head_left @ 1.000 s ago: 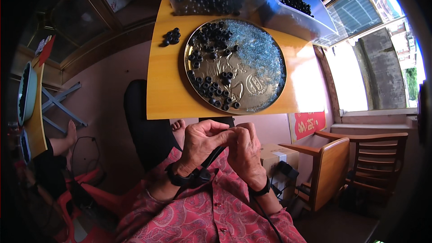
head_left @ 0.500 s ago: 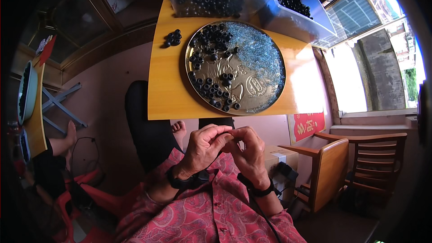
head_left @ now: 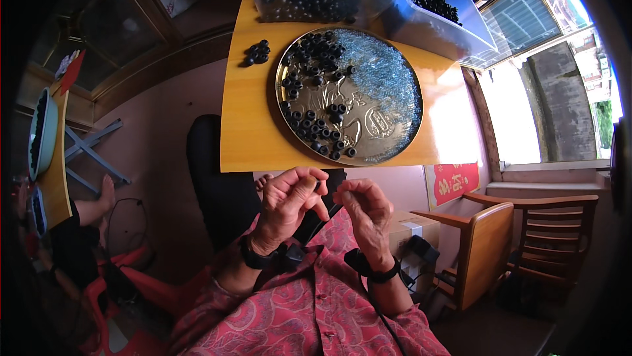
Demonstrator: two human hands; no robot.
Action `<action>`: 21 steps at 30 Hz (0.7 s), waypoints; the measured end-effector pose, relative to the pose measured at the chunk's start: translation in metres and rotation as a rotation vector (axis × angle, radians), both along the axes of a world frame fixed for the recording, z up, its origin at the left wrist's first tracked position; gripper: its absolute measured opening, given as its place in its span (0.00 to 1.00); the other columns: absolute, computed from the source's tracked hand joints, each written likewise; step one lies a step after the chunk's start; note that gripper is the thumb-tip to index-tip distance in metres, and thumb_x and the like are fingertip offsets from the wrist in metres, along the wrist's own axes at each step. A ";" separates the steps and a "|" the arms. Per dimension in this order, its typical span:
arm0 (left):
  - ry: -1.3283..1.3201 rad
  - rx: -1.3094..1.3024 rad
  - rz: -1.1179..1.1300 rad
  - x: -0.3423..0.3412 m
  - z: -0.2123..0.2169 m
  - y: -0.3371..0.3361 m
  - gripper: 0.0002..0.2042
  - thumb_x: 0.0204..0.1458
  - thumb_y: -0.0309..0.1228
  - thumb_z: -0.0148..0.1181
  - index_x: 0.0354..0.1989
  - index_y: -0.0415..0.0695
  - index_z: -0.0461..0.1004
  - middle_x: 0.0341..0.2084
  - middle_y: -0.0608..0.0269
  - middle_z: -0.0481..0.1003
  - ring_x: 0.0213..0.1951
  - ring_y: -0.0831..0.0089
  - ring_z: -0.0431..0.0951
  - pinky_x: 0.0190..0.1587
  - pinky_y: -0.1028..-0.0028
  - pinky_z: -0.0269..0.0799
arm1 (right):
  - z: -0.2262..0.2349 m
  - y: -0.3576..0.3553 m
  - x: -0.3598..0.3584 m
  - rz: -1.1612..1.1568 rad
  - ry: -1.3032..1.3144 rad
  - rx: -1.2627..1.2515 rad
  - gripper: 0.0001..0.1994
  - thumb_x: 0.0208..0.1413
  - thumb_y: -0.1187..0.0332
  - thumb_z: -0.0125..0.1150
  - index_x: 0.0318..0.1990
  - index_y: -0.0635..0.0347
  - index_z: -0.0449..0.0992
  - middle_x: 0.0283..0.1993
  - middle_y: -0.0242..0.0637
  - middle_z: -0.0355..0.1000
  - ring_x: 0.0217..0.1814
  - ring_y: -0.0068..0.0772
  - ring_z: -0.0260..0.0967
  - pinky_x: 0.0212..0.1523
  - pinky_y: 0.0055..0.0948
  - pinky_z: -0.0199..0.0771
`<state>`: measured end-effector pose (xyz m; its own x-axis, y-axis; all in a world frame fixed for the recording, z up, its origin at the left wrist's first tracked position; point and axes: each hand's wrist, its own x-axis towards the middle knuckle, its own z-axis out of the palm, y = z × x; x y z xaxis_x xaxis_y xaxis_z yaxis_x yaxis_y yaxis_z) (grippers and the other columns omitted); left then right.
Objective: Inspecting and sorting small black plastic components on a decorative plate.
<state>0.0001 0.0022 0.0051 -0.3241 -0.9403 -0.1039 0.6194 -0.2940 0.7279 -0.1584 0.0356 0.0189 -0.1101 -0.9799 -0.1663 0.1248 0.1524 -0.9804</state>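
In front of my lap, my left hand [head_left: 288,206] pinches a small black piece [head_left: 318,185], of which only a bit shows between thumb and forefinger. Close by on its right is my right hand [head_left: 368,211], thumb and forefinger pressed together; whatever may be in that pinch is too small to make out. A narrow gap parts the two sets of fingertips. Beyond them a round metal tray [head_left: 368,122] lies on the table, with hollow black pieces [head_left: 316,133] scattered over its left side and a heap of tiny clear-blue pieces [head_left: 378,69] on its right.
The tray rests on a yellow wooden table [head_left: 247,132], beside a small cluster of black pieces [head_left: 257,52]. At the back stand clear plastic bins [head_left: 309,0] of black pieces. A wooden chair [head_left: 487,250] and a cardboard box [head_left: 411,227] are at my right. Another person's leg [head_left: 92,213] shows at left.
My hands, touching at the fingertips half a second ago, have drawn apart slightly. The black piece now shows in my left fingers. The view has shifted a little.
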 end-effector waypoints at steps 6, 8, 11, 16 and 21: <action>0.193 0.111 -0.017 0.011 0.004 -0.006 0.16 0.62 0.35 0.51 0.48 0.32 0.70 0.32 0.56 0.72 0.23 0.84 0.66 0.35 0.66 0.82 | -0.003 -0.003 0.003 -0.013 -0.028 0.012 0.05 0.59 0.78 0.55 0.42 0.66 0.71 0.38 0.33 0.72 0.39 0.21 0.72 0.43 0.21 0.72; 0.210 0.111 -0.013 0.011 0.006 -0.005 0.17 0.62 0.36 0.51 0.49 0.33 0.70 0.33 0.56 0.72 0.23 0.84 0.66 0.36 0.65 0.82 | -0.004 -0.004 0.002 -0.004 -0.019 0.005 0.05 0.59 0.78 0.56 0.42 0.67 0.71 0.38 0.33 0.72 0.39 0.21 0.72 0.43 0.21 0.72; 0.232 0.116 -0.008 0.013 0.009 -0.006 0.18 0.61 0.38 0.52 0.50 0.34 0.70 0.34 0.56 0.73 0.24 0.83 0.67 0.36 0.64 0.82 | -0.006 -0.004 0.001 -0.003 -0.023 -0.001 0.06 0.58 0.78 0.58 0.42 0.66 0.73 0.38 0.34 0.73 0.40 0.24 0.73 0.44 0.22 0.73; 0.237 0.152 0.026 0.013 0.013 -0.007 0.18 0.60 0.39 0.54 0.48 0.36 0.72 0.33 0.56 0.73 0.25 0.82 0.68 0.35 0.65 0.81 | 0.000 -0.003 0.000 0.024 0.004 -0.022 0.06 0.59 0.77 0.57 0.43 0.66 0.72 0.39 0.34 0.73 0.39 0.23 0.73 0.44 0.22 0.74; 0.065 0.083 0.036 0.010 0.006 -0.005 0.14 0.54 0.34 0.62 0.43 0.36 0.74 0.27 0.63 0.72 0.23 0.83 0.68 0.33 0.68 0.81 | 0.009 -0.003 0.010 0.032 -0.006 -0.134 0.07 0.59 0.77 0.57 0.43 0.67 0.73 0.38 0.34 0.71 0.36 0.21 0.72 0.41 0.20 0.73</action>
<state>0.0102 -0.0032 0.0112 -0.2991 -0.9405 -0.1613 0.6757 -0.3281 0.6601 -0.1488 0.0325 0.0284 -0.0781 -0.9963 -0.0346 0.1283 0.0243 -0.9914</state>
